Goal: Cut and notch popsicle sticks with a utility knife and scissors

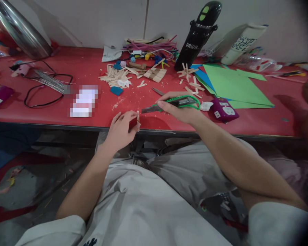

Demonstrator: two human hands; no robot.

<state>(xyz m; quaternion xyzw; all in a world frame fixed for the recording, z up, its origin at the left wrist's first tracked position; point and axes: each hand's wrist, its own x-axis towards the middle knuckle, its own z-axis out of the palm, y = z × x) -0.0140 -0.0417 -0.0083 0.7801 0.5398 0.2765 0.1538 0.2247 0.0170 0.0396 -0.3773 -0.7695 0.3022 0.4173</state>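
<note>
My left hand (pixel 123 128) is at the table's front edge, pinching a short wooden craft stick (pixel 138 118) upright between thumb and fingertips. From the right, my right hand (pixel 178 107) grips a green and black utility knife (pixel 186 101). Its extended blade (pixel 152 109) points left, with the tip just short of the stick. Behind my right fingers, a pointed grey metal piece (pixel 157 91) shows only in part. Pale shavings dot the red table (pixel 97 73) around both hands.
Beyond my hands lie a pile of craft sticks (pixel 114 77) and pink pipe cleaners (pixel 151 46). A black bottle (pixel 193 39) stands behind. Green paper sheets (pixel 236 83) and a purple box (pixel 224 110) are to the right. A blurred bright rectangle (pixel 84 100) and black cable (pixel 29 97) lie left.
</note>
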